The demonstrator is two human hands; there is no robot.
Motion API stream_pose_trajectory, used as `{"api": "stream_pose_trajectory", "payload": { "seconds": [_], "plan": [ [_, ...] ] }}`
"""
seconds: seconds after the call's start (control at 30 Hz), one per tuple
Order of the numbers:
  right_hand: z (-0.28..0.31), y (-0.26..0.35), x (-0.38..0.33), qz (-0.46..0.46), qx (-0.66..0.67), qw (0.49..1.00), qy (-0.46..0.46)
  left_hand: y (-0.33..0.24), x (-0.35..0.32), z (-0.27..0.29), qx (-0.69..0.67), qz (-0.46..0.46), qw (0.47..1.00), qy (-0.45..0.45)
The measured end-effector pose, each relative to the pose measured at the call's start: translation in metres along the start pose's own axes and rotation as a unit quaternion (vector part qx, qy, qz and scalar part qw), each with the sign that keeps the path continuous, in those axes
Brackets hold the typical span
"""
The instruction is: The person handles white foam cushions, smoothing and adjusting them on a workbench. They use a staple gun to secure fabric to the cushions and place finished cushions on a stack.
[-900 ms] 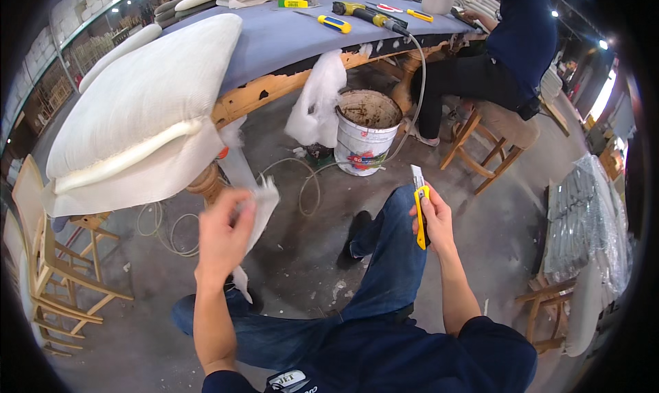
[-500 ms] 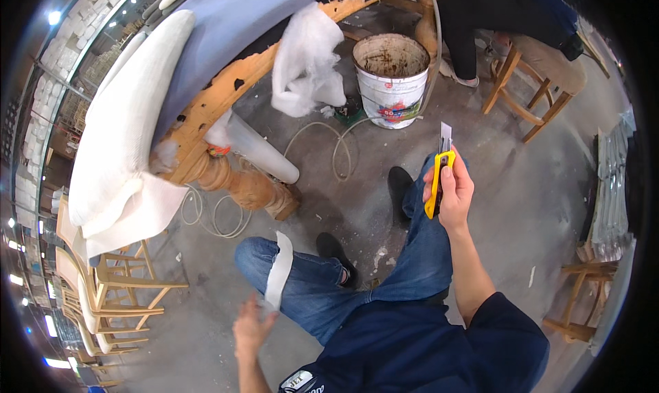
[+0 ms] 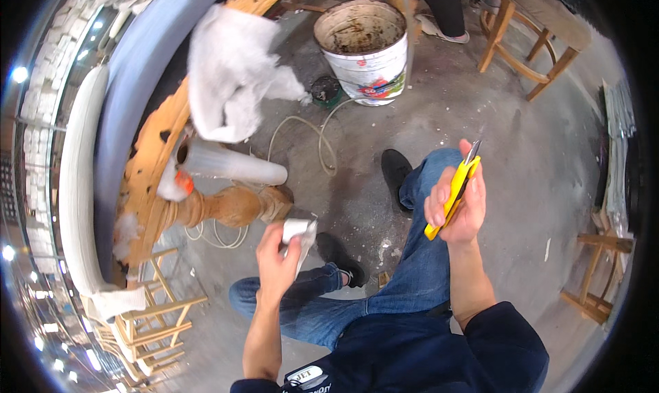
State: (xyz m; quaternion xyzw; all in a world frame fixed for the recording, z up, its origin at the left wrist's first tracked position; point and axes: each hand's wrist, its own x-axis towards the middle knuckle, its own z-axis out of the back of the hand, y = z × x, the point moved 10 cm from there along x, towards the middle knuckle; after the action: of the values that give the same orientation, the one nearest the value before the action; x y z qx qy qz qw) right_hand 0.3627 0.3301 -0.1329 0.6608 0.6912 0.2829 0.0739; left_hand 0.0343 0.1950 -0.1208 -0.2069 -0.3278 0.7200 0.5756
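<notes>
My right hand is closed around a yellow utility knife, its blade extended and pointing up and away from me. Over my left thigh, my left hand pinches a white strip of material, which is bent and slightly blurred. The two hands are well apart. Beyond them, at the left, stands an upholstered piece with a wooden frame, grey-blue fabric and a turned wooden leg. A tuft of white batting hangs from the frame.
A paint-stained white bucket stands ahead, with a thin hose looping beside it. A roll of clear plastic film lies near the wooden leg. Chair frames stand at left; a padded stool and another person's leg are at far right.
My left hand has lifted the white strip off my left thigh and moved forward with it. My right hand has tilted the knife to the right. The view has shifted.
</notes>
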Motion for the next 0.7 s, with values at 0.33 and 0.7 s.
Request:
{"api": "stream_pose_trajectory", "payload": {
  "seconds": [0.33, 0.7],
  "plan": [
    [-0.004, -0.004, -0.005, -0.047, 0.089, 0.995, 0.022, -0.187, 0.322, -0.046, 0.047, -0.326, 0.936, -0.125],
    [0.004, 0.012, -0.007, -0.05, 0.134, 0.989, 0.045, -0.136, 0.478, -0.208, 0.144, -0.224, 0.963, 0.05]
  ]
}}
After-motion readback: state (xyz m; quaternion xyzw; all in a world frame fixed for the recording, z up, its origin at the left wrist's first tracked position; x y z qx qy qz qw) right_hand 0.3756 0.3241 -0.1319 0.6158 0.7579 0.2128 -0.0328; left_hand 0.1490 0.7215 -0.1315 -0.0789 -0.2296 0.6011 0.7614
